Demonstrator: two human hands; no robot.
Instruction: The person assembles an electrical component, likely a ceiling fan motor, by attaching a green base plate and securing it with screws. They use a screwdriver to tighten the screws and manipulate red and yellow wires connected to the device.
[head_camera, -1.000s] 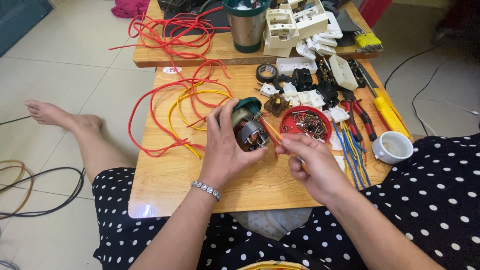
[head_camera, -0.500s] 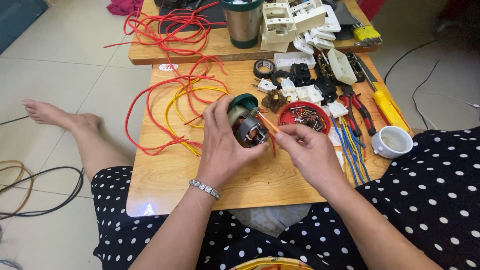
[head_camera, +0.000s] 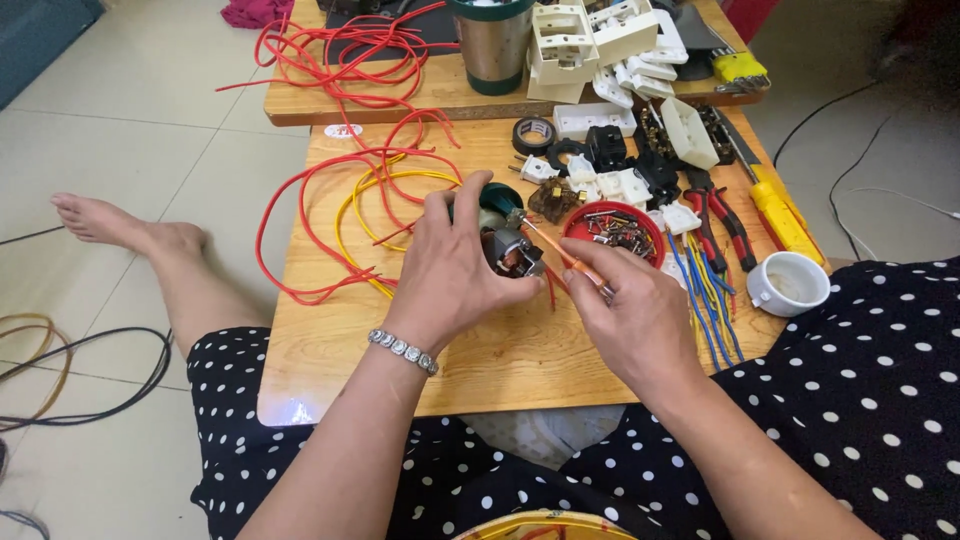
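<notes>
**Hands at a small motor, over a low wooden table**

Left hand (head_camera: 455, 275): clenched round a small electric motor with a dark green end cap, copper windings and bare metal core (head_camera: 505, 240). The motor is held clear of the table, tilted so its open end faces the other hand, which leaves the terminals exposed for the tool.

Right hand (head_camera: 630, 310): pinches a slim orange-handled screwdriver (head_camera: 565, 258) pen-fashion, its tip set against the motor's top; the low grip suits fine, steady work.

Just beside the motor, right: a round red plastic lid holding loose screws and small metal parts (head_camera: 615, 228), placed within easy reach of the tool hand.

Further right: a bundle of blue and yellow wire offcuts (head_camera: 705, 295), red-handled pliers (head_camera: 722, 215), a yellow utility knife (head_camera: 780, 215), a white ceramic cup (head_camera: 790, 283).

Behind: white plugs and socket parts (head_camera: 620, 185), a roll of black tape (head_camera: 535, 133), a green steel tumbler (head_camera: 492, 40).

Left: loops of red and yellow insulated wire (head_camera: 350, 200) spread across the light wooden table (head_camera: 330, 340), pushed away from the working spot.
</notes>
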